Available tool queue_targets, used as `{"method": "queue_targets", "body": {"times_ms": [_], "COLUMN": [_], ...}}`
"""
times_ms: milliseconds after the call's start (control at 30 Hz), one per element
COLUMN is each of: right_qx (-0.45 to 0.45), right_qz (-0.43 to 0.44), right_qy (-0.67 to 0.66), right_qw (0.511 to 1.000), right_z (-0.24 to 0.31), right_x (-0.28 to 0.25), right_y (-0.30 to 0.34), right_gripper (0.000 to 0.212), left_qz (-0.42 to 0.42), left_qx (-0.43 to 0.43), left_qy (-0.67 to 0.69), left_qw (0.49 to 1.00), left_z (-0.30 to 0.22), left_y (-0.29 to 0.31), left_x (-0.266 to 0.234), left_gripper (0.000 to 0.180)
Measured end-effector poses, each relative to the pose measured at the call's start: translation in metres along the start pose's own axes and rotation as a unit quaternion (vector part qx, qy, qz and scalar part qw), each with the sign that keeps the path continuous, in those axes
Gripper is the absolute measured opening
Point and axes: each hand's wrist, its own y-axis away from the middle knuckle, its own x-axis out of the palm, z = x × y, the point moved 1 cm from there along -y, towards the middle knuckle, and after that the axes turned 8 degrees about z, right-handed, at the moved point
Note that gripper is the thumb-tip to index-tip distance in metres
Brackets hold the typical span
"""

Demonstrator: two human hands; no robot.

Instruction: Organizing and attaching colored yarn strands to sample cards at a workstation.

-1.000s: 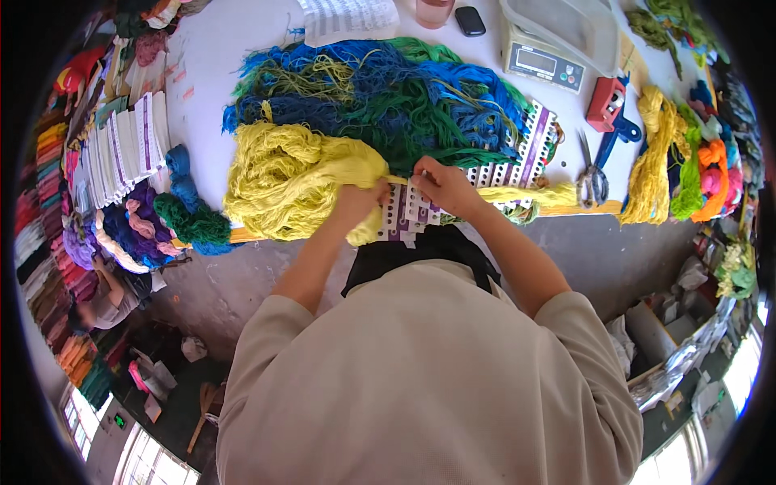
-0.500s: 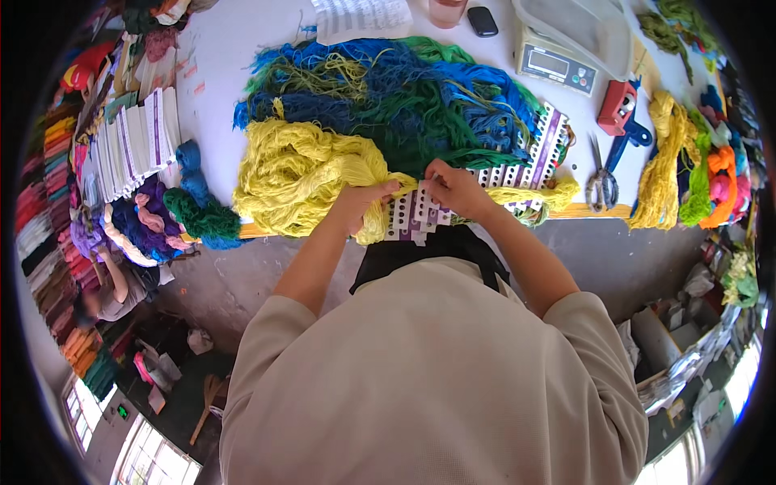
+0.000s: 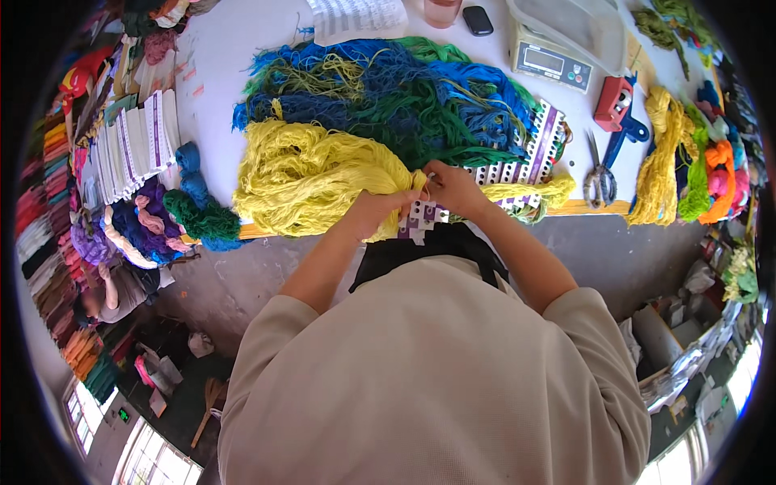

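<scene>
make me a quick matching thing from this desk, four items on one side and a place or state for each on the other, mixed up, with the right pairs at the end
Column one
1. yellow yarn heap
2. scissors
3. scale
4. sheet of paper

Column two
A. lying just beyond the blue and green yarn
B. touching the left hand
C. lying with tips pointing up the picture
D. showing a small screen on its front

Right pairs: 1-B, 2-C, 3-D, 4-A
</scene>
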Motion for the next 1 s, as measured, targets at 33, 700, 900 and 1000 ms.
{"method": "queue_targets", "body": {"times_ms": [33, 700, 900, 1000], "right_qx": [0.006, 0.013, -0.045, -0.026], "right_qz": [-0.004, 0.066, 0.066, 0.087], "right_qy": [0.009, -0.046, 0.069, 0.117], "right_qw": [1.000, 0.997, 0.994, 0.989], "right_z": [0.000, 0.005, 0.005, 0.007], "right_x": [-0.001, -0.010, -0.018, -0.014], "right_y": [0.000, 0.004, 0.002, 0.002], "right_gripper": [0.032, 0.064, 0.047, 0.037], "left_qz": [0.001, -0.080, -0.077, -0.036], "left_qx": [0.000, -0.049, -0.037, -0.116], "left_qy": [-0.001, -0.216, -0.364, -0.388], "left_qw": [1.000, 0.972, 0.927, 0.914], "left_z": [-0.005, 0.003, 0.008, 0.016], "left_y": [0.003, -0.005, -0.017, -0.031], "left_x": [0.002, 0.009, 0.018, 0.008], "left_gripper": [0.020, 0.025, 0.027, 0.023]}}
